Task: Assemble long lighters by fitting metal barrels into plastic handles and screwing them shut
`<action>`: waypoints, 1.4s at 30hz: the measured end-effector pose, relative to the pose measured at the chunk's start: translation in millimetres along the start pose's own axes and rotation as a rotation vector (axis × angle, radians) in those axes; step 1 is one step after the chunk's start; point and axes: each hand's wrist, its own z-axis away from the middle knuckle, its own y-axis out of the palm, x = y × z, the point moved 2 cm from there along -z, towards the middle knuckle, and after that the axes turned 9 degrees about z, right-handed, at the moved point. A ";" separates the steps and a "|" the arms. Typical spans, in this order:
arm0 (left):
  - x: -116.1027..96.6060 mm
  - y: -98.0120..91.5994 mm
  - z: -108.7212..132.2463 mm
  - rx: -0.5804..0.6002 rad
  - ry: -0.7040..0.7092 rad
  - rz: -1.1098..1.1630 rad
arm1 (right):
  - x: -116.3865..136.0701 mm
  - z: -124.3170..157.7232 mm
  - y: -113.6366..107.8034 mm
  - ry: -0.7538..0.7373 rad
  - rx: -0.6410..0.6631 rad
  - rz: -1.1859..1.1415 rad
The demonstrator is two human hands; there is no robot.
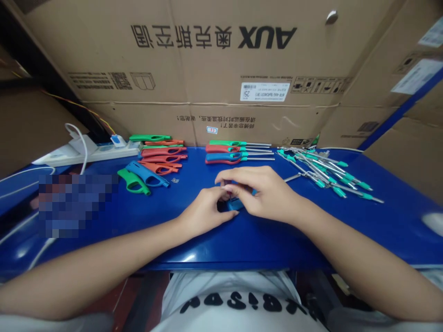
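A blue lighter handle (236,204) lies between my hands on the blue table, with a metal rod (292,177) sticking out to the right. My left hand (206,210) is curled around the handle's left part, thumb along its near side. Above it my right hand (263,191) pinches at the handle, and a small reddish piece shows by the fingertips. Fingers hide most of the handle. Behind my hands lie assembled lighters (223,157) in red, blue and green, with metal rods pointing right.
Empty handle shells (162,159) and tiny metal pieces (175,180) lie left. Rods with teal collars (325,170) are piled right. A power strip (128,150) stands back left; cardboard (207,97) walls the back edge.
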 end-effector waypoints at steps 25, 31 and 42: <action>56.5 -71.1 -52.1 0.031 -0.082 -0.048 | -118.7 36.4 -54.5 0.382 -0.276 0.591; 77.6 -79.2 -62.2 0.005 -0.110 0.026 | -137.3 50.6 -58.3 0.481 -0.283 0.624; 84.2 -79.8 -68.4 -0.043 -0.140 0.056 | -141.2 54.1 -55.8 0.536 -0.229 0.591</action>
